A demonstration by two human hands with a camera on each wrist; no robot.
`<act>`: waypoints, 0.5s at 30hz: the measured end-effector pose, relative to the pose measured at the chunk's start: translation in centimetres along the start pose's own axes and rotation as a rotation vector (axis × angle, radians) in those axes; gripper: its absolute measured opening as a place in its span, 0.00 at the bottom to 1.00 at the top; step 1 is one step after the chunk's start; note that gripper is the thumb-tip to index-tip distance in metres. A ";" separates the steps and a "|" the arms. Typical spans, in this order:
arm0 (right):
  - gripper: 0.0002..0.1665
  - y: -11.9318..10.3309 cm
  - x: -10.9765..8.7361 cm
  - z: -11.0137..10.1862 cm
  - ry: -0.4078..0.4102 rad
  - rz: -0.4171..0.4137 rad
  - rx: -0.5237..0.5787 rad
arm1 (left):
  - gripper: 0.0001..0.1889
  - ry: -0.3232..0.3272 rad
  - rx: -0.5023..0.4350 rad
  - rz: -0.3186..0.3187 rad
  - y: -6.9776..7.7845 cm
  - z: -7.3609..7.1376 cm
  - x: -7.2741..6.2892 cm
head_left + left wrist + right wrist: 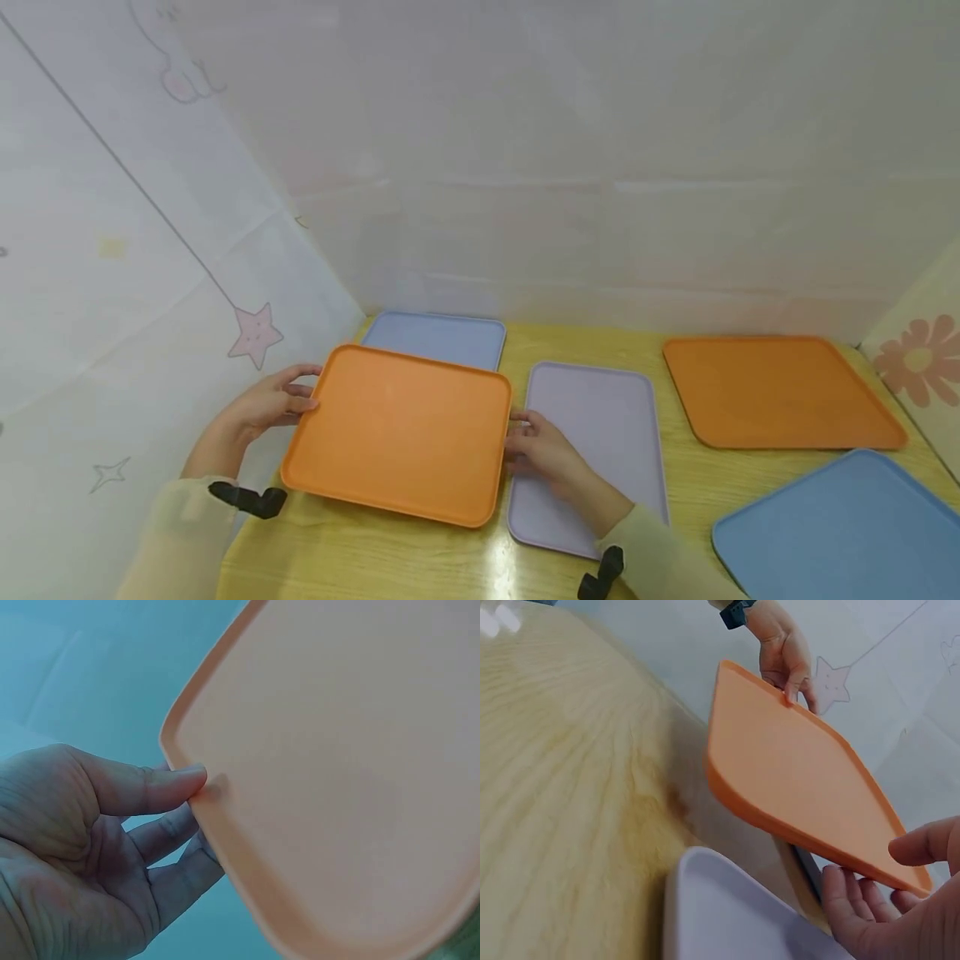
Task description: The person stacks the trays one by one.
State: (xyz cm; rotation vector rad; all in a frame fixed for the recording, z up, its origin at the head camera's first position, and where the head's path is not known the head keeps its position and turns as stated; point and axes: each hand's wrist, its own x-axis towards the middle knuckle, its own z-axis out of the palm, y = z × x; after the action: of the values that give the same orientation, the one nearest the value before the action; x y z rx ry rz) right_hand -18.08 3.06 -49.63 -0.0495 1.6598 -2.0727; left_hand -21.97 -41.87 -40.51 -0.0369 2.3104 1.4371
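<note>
An orange rectangular tray (397, 433) with a low rim is held up off the table, tilted. My left hand (272, 406) pinches its left edge; in the left wrist view the thumb (161, 787) lies over the rim and the other fingers go behind. At the opposite edge, my right hand (551, 454) holds the tray, fingers beneath and thumb (922, 844) above in the right wrist view. Below the right hand lies a pale purple tray (600, 425), partly covered by the forearm. A light blue tray (442, 335) shows behind the held one, its near part hidden.
On the right of the wooden table (375, 554) lie a second orange tray (780, 392) and a blue tray (847, 533) nearer the front. White printed sheeting (525, 167) rises behind the table and along its left and right sides.
</note>
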 end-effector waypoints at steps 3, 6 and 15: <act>0.38 0.1 -0.2 0.7 0.038 -0.012 0.026 | 0.37 0.001 -0.006 -0.008 -0.3 0.2 -0.2; 0.42 0.0 -0.4 1.0 0.066 -0.023 0.026 | 0.37 -0.002 -0.020 -0.009 -0.3 0.5 -0.4; 0.46 -1.2 -0.7 -0.9 0.089 -0.003 -0.034 | 0.39 -0.003 -0.027 0.014 0.8 2.4 -0.3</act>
State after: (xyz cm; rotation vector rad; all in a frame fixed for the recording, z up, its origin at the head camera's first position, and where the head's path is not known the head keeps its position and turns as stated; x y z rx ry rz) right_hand -18.12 4.31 -48.59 0.0298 1.7491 -2.0763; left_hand -21.08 -39.50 -40.64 -0.0265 2.2933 1.4742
